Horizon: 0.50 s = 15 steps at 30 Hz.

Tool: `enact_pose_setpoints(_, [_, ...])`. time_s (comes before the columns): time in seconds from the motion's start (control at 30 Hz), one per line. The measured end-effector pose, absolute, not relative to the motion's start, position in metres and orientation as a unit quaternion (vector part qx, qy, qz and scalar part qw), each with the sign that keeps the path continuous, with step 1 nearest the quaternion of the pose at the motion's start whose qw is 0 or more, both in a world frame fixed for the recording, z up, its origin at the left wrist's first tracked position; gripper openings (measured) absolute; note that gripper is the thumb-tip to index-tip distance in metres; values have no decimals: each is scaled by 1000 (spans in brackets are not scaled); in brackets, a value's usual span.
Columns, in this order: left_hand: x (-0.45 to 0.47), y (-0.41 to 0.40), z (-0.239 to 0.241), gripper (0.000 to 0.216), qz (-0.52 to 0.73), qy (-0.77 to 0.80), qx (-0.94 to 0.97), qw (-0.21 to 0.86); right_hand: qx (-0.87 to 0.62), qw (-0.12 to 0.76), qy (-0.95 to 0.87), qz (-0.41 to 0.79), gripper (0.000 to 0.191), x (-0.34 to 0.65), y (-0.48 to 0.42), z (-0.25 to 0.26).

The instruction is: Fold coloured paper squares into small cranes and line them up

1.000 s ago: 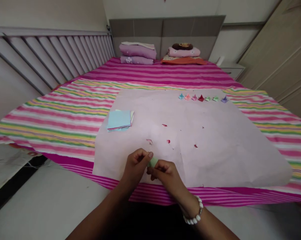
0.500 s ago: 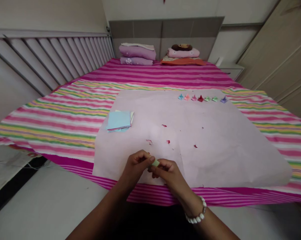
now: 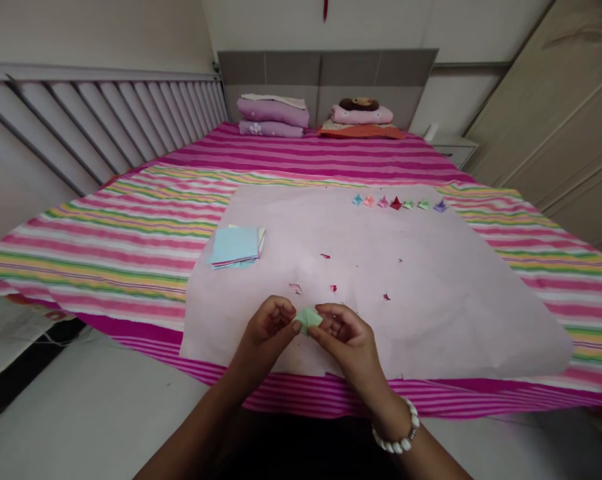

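Note:
Between my two hands is a small piece of folded light-green paper (image 3: 308,319), held just above the front part of a large pale sheet (image 3: 445,293). My left hand (image 3: 267,331) pinches its left side between thumb and fingers. The right side is gripped by my right hand (image 3: 348,337), whose wrist wears a white bead bracelet. Small red and pink paper scraps (image 3: 333,289) lie on the sheet just beyond my hands. To the left sits a stack of square coloured papers (image 3: 235,244), light blue on top.
Several small folded paper pieces (image 3: 396,203) stand in a row at the sheet's far right. A striped bedspread (image 3: 125,233) lies under the sheet. Folded purple bedding (image 3: 273,113) and a pink pile (image 3: 361,115) rest by the headboard (image 3: 291,70). White rails (image 3: 131,120) run along the left.
The green paper has been turned and shows a broader face now. My hands have moved slightly apart, with the right hand shifted a little upward. The whole view has tilted slightly.

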<state>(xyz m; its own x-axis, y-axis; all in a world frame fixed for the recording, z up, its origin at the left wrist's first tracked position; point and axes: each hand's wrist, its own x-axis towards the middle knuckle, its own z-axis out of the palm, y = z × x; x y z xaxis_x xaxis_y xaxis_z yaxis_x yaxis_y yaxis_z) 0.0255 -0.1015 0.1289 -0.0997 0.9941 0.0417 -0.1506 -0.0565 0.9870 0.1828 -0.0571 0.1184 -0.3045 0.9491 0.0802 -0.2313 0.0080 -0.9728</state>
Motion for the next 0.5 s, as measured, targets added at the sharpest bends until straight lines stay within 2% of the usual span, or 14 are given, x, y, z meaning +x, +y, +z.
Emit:
enact_pose_setpoints(0.1, [26,-102,129,14,555,470,465,505,-310,518,-579,548,20,185,-58,118])
enact_pose_setpoints(0.23, [27,-103,130,11,536,477,491,494,-301,513,-614,519,19,188,-58,118])
enact_pose_setpoints(0.37, [27,-104,133,10,518,484,503,494,-319,468,-568,597,14,188,-58,121])
enact_pose_setpoints(0.5, [22,-103,134,16,472,476,481,566,-325,405,-513,684,26,188,-58,123])
